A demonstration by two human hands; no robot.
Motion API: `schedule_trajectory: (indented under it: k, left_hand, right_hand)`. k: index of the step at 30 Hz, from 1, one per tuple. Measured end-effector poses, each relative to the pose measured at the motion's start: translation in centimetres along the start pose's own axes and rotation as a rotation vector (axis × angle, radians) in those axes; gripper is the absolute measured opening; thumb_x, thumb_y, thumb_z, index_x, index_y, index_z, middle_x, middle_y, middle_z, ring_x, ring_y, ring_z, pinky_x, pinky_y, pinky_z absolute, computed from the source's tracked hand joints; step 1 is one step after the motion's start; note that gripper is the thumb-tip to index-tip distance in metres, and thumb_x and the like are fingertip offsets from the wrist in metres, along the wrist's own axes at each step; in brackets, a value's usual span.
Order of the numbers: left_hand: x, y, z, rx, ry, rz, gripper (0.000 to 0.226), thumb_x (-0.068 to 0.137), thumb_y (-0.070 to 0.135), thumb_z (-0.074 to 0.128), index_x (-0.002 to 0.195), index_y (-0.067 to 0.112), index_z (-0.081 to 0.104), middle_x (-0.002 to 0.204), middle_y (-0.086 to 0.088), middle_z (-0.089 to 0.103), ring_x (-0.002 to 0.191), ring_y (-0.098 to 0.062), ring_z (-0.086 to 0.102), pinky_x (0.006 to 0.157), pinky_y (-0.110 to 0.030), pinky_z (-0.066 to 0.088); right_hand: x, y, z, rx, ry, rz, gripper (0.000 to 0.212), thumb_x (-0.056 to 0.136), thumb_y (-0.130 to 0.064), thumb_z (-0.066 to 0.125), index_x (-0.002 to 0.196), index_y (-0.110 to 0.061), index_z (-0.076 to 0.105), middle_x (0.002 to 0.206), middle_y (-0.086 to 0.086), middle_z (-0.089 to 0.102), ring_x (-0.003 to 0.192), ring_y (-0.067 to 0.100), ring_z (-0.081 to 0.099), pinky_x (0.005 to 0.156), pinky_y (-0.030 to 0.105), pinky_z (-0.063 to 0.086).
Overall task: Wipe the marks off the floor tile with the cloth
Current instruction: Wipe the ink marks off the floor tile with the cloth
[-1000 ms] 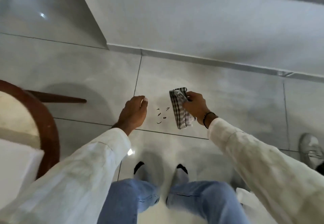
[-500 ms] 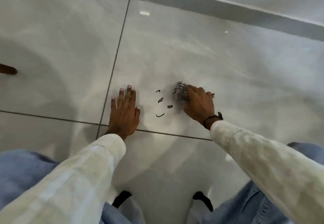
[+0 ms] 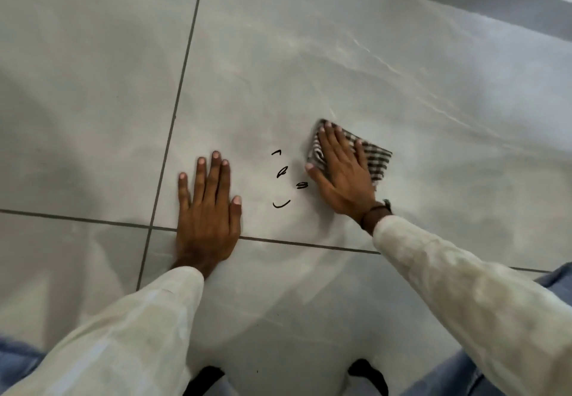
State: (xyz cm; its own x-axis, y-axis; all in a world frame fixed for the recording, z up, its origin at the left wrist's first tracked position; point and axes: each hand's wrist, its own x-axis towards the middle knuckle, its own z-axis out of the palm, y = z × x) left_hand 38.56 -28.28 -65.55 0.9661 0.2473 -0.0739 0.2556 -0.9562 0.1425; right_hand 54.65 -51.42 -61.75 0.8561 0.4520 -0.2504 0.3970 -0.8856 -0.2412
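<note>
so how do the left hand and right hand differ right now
The left hand lies bare and flat on the floor tile, fingers pointing away, its heel across the grout line. The right hand presses the checked cloth down and angles up and to the left. The left hand sits left of the black marks, the right hand to their right. Only the right wrist wears a dark band. Both have cream sleeves.
</note>
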Motion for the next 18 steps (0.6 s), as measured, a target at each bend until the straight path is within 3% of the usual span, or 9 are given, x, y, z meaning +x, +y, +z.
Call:
schedule_trajectory:
  k: [5,8,11,14,18]
  left_hand:
    - [-0.1,0.2,-0.3,0.001,0.009,0.003,0.07,0.109,0.035,0.026,0.173,0.009,0.009,0.184,-0.01,0.007,0.171,-0.033,0.008,0.136,-0.061,0.011]
    - [-0.1,0.2,-0.4,-0.001,0.014,-0.009,0.07,0.11,0.035,0.025,0.173,0.008,0.008,0.183,-0.011,0.007,0.171,-0.033,0.009,0.136,-0.061,0.011]
    - [-0.1,0.2,-0.3,0.006,0.019,-0.004,0.07,0.11,0.035,0.023,0.173,0.008,0.009,0.183,-0.012,0.007,0.171,-0.033,0.009,0.136,-0.061,0.012]
    - [-0.2,0.2,-0.3,-0.009,0.029,-0.007,0.07,0.11,0.035,0.023,0.173,0.008,0.009,0.183,-0.012,0.007,0.171,-0.033,0.008,0.136,-0.061,0.011]
    - [0.0,0.2,-0.3,-0.018,0.033,-0.005,0.069,0.11,0.035,0.024,0.173,0.009,0.008,0.183,-0.011,0.008,0.171,-0.033,0.009,0.136,-0.061,0.01]
  right_hand:
    - [-4.4,0.8,0.8,-0.113,-0.109,-0.343,0.077,0.102,-0.062,0.033,0.166,-0.024,0.014,0.176,-0.004,0.013,0.163,0.013,0.007,0.131,0.053,0.013]
    - [-3.5,3.6,-0.6,-0.102,-0.103,-0.222,0.076,0.102,-0.061,0.033,0.166,-0.027,0.014,0.176,-0.007,0.012,0.163,0.011,0.007,0.13,0.053,0.014]
    - [-0.6,1.6,-0.4,-0.048,-0.065,-0.045,0.073,0.104,-0.057,0.036,0.166,-0.026,0.013,0.176,-0.007,0.009,0.163,0.012,0.006,0.132,0.049,0.005]
    - [-1.9,-0.7,0.9,-0.099,-0.099,-0.202,0.077,0.103,-0.06,0.032,0.166,-0.023,0.012,0.176,-0.003,0.01,0.163,0.015,0.006,0.131,0.055,0.007]
    - [-7.8,2.5,1.0,-0.178,-0.185,-0.399,0.083,0.102,-0.067,0.032,0.166,-0.024,0.0,0.177,-0.005,0.002,0.163,0.013,-0.003,0.132,0.053,0.006]
